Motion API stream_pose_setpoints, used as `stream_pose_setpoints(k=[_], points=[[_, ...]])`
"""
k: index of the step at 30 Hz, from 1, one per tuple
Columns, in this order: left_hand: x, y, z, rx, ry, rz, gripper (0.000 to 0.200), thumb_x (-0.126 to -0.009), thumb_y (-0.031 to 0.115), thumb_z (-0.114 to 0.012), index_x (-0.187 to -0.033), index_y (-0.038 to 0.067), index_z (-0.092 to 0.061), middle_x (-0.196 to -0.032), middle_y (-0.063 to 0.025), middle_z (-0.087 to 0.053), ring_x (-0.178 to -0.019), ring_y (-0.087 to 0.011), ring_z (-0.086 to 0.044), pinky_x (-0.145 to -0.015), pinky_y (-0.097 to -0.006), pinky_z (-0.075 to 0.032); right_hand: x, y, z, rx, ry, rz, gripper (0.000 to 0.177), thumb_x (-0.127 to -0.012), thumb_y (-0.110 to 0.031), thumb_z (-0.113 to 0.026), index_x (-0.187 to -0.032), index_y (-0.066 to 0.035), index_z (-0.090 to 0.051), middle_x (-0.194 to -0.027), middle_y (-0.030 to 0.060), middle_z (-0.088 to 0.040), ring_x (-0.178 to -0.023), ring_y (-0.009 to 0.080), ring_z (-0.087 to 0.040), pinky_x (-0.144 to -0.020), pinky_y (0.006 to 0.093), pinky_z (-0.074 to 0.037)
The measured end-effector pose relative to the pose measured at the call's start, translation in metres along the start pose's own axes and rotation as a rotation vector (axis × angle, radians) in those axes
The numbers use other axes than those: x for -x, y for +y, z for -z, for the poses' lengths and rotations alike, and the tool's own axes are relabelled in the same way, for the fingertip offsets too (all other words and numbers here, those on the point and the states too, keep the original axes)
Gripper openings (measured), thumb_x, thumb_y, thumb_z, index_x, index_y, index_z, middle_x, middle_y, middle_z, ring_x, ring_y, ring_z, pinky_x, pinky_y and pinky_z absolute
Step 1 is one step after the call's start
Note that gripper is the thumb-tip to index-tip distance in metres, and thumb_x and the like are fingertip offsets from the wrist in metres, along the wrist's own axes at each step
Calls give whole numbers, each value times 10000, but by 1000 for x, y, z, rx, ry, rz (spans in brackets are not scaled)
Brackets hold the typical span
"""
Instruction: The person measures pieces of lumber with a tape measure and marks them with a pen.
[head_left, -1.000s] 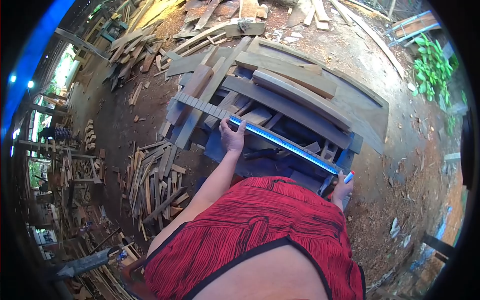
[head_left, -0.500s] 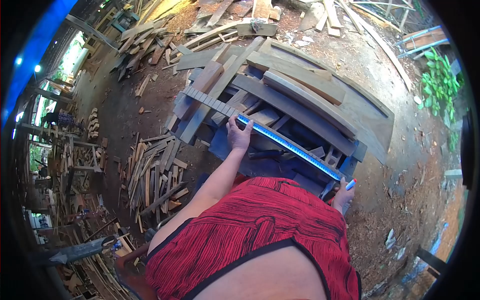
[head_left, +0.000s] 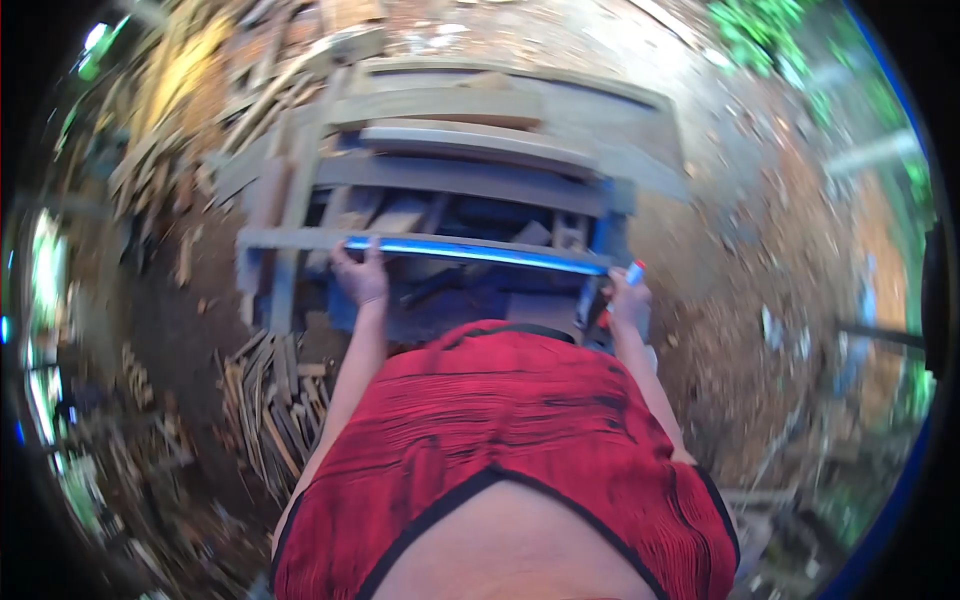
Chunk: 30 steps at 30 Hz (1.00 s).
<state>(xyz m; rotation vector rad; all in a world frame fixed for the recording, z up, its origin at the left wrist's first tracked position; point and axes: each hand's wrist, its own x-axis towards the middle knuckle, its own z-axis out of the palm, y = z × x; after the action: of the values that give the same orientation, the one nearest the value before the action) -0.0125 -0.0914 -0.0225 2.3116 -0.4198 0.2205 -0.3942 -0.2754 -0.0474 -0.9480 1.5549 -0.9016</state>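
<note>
A long, shiny blue ruler (head_left: 480, 252) lies along the near edge of a wooden slat (head_left: 290, 238); tick marks show on it in the earlier view. At its left end, my left hand (head_left: 362, 278) pinches it against the slat with thumb and fingers. My right hand (head_left: 628, 296) is closed at the other end, gripping a white marker (head_left: 635, 273) whose red end points up and away. A small dark and red object under that hand is too blurred to name. Beneath the slat stands a blue frame (head_left: 600, 225) holding wood offcuts.
Thick boards (head_left: 480, 145) lie across the frame just beyond the slat. A large flat panel (head_left: 640, 130) sits behind them. Scrap sticks (head_left: 270, 410) are heaped on the ground at left, with more lumber (head_left: 160, 160) at the far left. Leaves (head_left: 755, 35) show at upper right.
My view has turned, so the slat and ruler now run nearly level and sit further left. Both hands keep their places at the ruler's ends. The picture is more blurred.
</note>
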Motion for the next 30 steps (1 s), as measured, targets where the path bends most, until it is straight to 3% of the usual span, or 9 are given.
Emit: stream_pose_setpoints(k=[6, 9, 11, 20, 23, 30], points=[[3, 10, 2, 57, -56, 73, 641, -737, 420, -749, -1165, 45, -455, -1075, -139, -530, -958, -250, -553, -842, -368, -441, 2, 7, 7, -157, -38, -68, 148, -740, -46, -640, -885, -17, -632, -589, 21, -574, -440, 98, -541, -401, 221, -397], [2, 11, 4, 70, -84, 123, 667, -737, 433, -742, -1170, 9, -466, -1144, -187, -523, -1064, -306, -514, -920, -391, -397, 8, 4, 5, -211, -32, -61, 173, -732, -28, -639, -905, -15, -637, -577, 13, -571, -427, 88, -528, -392, 213, -385], [2, 5, 0, 49, -49, 73, 643, -740, 425, -747, -1159, 34, -456, -1076, -134, -527, -976, -254, -535, -857, -354, -424, 12, 1, 6, -191, -50, -57, 215, -727, -17, -634, -941, -4, -638, -639, 28, -595, -455, 81, -533, -403, 210, -395], [1, 4, 3, 59, -68, 47, 636, -749, 422, -737, -1171, 38, -457, -1086, -146, -521, -970, -265, -522, -849, -372, -417, 16, 11, -3, -101, -51, 100, 342, -739, 13, -623, -1077, 44, -581, -855, 56, -598, -500, 77, -516, -454, 212, -442], [3, 4, 4, 75, -77, 42, 617, -754, 405, -734, -1178, 48, -463, -1071, -142, -516, -955, -266, -521, -847, -376, -417, 16, 12, -4, -64, -27, 95, 346, -721, -21, -625, -1065, 18, -612, -878, 55, -575, -549, 90, -539, -499, 231, -469], [1, 6, 15, 20, -62, -52, 557, -772, 374, -704, -1175, 62, -478, -994, -163, -518, -880, -302, -548, -795, -413, -444, 18, 3, -4, 83, -73, 100, 333, -781, -56, -624, -1103, 3, -566, -870, 42, -574, -510, 82, -505, -455, 222, -421]])
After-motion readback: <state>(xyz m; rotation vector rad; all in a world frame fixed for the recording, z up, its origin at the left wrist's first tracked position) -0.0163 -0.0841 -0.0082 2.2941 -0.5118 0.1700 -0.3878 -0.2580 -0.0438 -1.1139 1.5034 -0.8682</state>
